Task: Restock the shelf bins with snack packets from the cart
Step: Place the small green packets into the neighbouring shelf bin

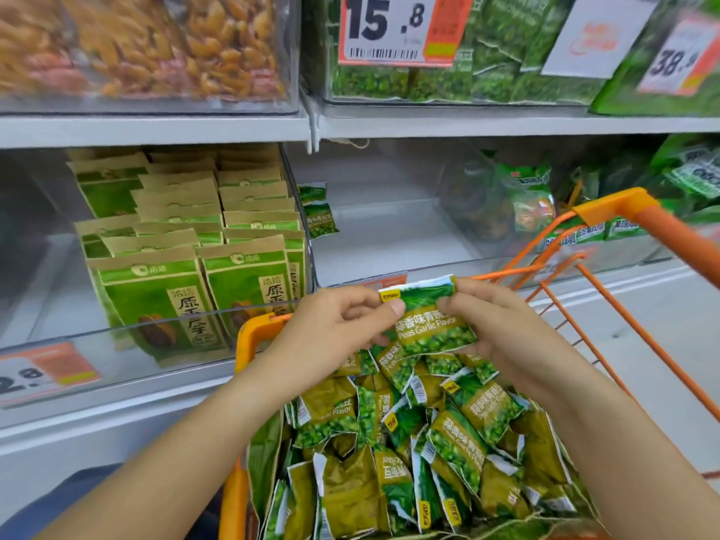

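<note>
Gripping one green garlic-pea packet (430,320) from both sides, the left hand (343,329) pinches its left edge with thumb on top while the right hand (495,325) curls round its right edge. It sits between the hands, just above the heap of like packets (409,454) in the orange cart (619,206). Beyond stands a clear bin (389,235) with two packets at its back left.

Your left hand (335,325) and right hand (495,325) pinch one green pea packet (430,319) between them, above the orange cart (615,206) heaped with more packets (420,442). Behind it, the clear bin (389,228) holds two packets (317,210) at its left wall.
</note>
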